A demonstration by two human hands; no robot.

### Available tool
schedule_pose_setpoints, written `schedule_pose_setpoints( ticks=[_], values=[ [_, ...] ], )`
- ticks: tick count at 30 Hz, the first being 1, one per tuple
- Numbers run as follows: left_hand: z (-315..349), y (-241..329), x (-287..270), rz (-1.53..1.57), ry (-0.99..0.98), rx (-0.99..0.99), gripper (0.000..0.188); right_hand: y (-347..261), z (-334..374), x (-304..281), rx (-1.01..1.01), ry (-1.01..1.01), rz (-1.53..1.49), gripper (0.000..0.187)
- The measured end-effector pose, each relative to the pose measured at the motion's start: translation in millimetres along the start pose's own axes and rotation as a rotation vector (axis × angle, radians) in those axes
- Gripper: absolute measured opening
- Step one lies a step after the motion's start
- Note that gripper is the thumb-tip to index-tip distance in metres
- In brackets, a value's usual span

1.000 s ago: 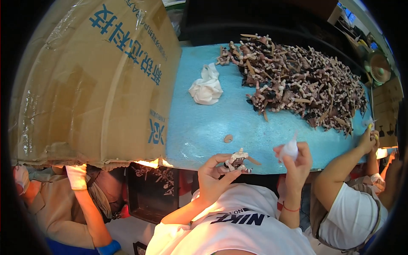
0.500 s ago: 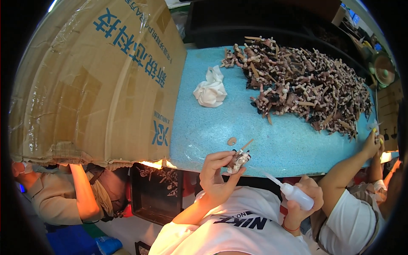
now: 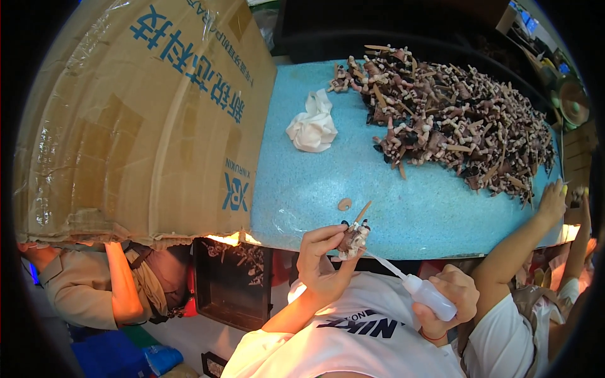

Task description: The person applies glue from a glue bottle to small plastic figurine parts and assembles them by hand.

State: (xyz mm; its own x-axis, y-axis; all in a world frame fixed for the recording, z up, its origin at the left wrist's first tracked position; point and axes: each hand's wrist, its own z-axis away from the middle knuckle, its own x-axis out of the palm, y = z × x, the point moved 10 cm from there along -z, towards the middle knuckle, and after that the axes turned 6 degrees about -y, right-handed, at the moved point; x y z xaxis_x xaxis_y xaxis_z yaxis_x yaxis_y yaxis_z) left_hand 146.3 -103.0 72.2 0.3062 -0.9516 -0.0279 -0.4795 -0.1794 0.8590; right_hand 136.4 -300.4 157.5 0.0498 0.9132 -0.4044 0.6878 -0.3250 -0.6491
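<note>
Between the fingers and thumb of my left hand [image 3: 320,258] is a small painted toy figure [image 3: 354,241], brown and cream with dark bits. A thin tan blade-like piece [image 3: 363,211] sticks up from it. My right hand [image 3: 455,295] is wrapped round a white squeeze bottle [image 3: 431,298] that lies tilted. Its long thin nozzle [image 3: 386,263] points up and left, the tip at or very close to the figure's lower side; I cannot tell whether they touch. Beyond the figure, a small tan ring-shaped piece [image 3: 344,204] lies on the blue table mat [image 3: 302,183].
A big pile of similar figures [image 3: 454,120] covers the mat's far right. Crumpled white tissue [image 3: 312,123] lies left of it. A tall cardboard box [image 3: 138,138] walls off the left side. A co-worker's arm [image 3: 513,252] reaches in at right; a black tray [image 3: 233,296] sits below left.
The squeeze bottle has moved left and slightly down, bringing its nozzle tip to the figure. The figure has turned slightly in my left hand. The co-worker's hand at right has moved up.
</note>
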Motion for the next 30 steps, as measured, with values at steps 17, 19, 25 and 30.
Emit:
schedule_pose_setpoints(
  ticks=[17, 19, 25, 30],
  values=[
    [-1.1, -0.9, 3.5, 0.067, -0.021, 0.010, 0.040, -5.5, -3.1, -1.2, -0.029, -0.011, 0.030, 0.039],
    [1.4, -1.5, -1.0, 0.042, -0.008, 0.009, 0.040, -2.6, -3.2, 4.2, -0.033, -0.030, 0.007, 0.039],
    [2.6, -3.0, -0.8, 0.062, -0.002, 0.011, 0.041, -1.3, -2.3, 5.5, -0.030, -0.035, -0.010, 0.038],
    [4.3, -6.1, 1.0, 0.090, -0.013, -0.045, 0.042, 2.8, 7.9, -5.1, -0.043, 0.121, -0.055, 0.037]
  ],
)
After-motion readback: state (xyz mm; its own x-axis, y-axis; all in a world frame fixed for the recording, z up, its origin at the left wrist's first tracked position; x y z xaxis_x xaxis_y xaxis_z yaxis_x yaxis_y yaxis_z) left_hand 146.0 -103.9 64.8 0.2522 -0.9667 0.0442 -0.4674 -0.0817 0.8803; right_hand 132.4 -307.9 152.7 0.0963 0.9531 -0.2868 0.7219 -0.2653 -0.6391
